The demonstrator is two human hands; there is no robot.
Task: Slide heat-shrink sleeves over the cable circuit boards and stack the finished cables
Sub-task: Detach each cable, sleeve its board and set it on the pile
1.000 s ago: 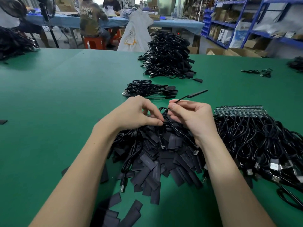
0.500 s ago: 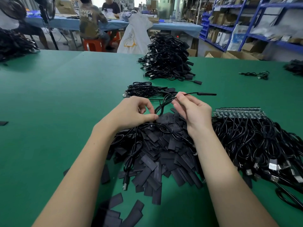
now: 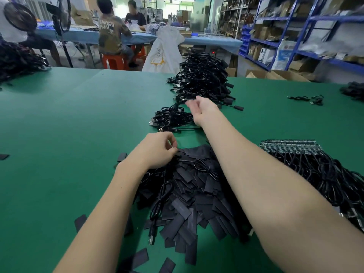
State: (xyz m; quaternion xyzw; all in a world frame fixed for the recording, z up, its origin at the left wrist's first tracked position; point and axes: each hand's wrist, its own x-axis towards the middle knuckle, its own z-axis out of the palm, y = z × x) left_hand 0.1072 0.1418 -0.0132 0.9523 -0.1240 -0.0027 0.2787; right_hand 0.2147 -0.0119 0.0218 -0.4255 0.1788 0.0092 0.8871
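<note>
Your right hand [image 3: 202, 111] reaches open, holding nothing, over the small pile of finished black cables [image 3: 173, 119] on the green table [image 3: 78, 119], while your left hand [image 3: 157, 150] pinches a flat black heat-shrink sleeve [image 3: 189, 152], so a careless brush could knock that pile apart.

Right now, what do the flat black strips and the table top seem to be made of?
Flat black strips: probably thin plastic heat-shrink tubing, matte with a faint sheen, lying flattened and creased. Table top: green, dull and non-reflective, likely a rubber or vinyl mat; cannot tell for sure.
</note>
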